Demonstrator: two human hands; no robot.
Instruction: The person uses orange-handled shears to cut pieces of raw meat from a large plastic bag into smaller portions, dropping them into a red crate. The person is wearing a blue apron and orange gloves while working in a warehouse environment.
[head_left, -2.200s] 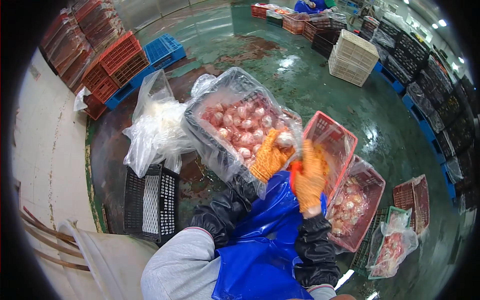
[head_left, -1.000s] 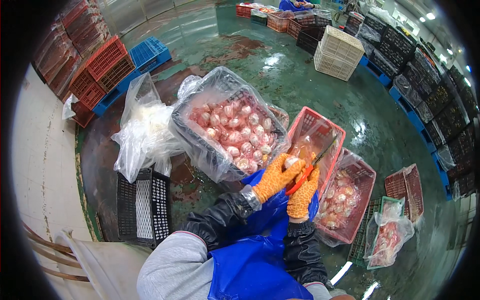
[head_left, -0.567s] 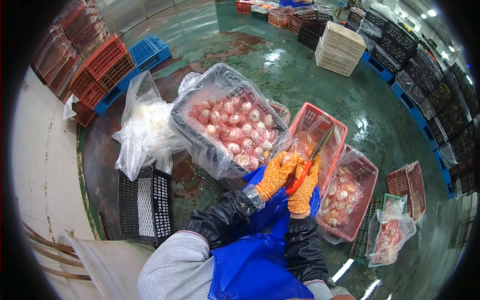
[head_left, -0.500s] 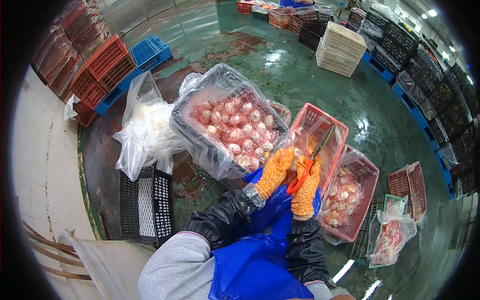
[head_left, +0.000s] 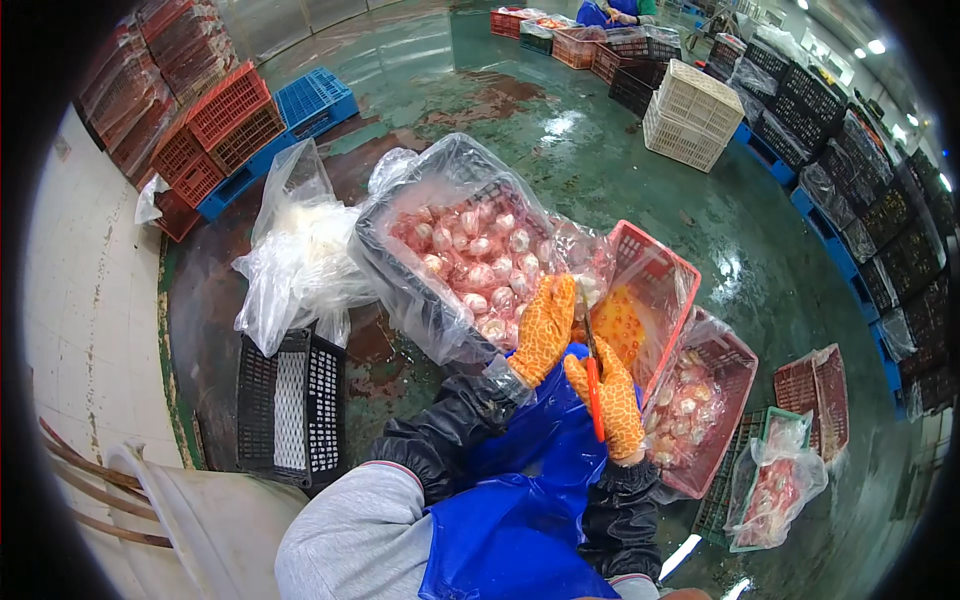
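Observation:
Both my hands wear orange patterned gloves over black sleeves. My right hand (head_left: 612,395) is closed round red-handled scissors (head_left: 597,400), their dark blades pointing away from me. Left of it, my left hand (head_left: 542,328) is closed at a whitish, rounded piece (head_left: 592,290), partly hidden, beside the blades. Beneath and just beyond the hands stands a red crate (head_left: 685,290) lined with clear plastic, with orange-yellow round pieces (head_left: 620,322) inside. To the left, a dark plastic-lined crate (head_left: 372,235) holds many pinkish-white round pieces (head_left: 480,272).
Another red crate (head_left: 740,385) with pinkish-white pieces is at the right, near a green crate (head_left: 712,500) with a bagged load. An empty black crate (head_left: 258,400) and crumpled plastic bags (head_left: 300,250) lie left. Beige crates (head_left: 700,105) stand farther back; a person (head_left: 605,12) works beyond.
My right hand has come lower, and the scissors have turned from slanting right to nearly upright. The orange-yellow pieces now show more. My left hand has shifted slightly left.

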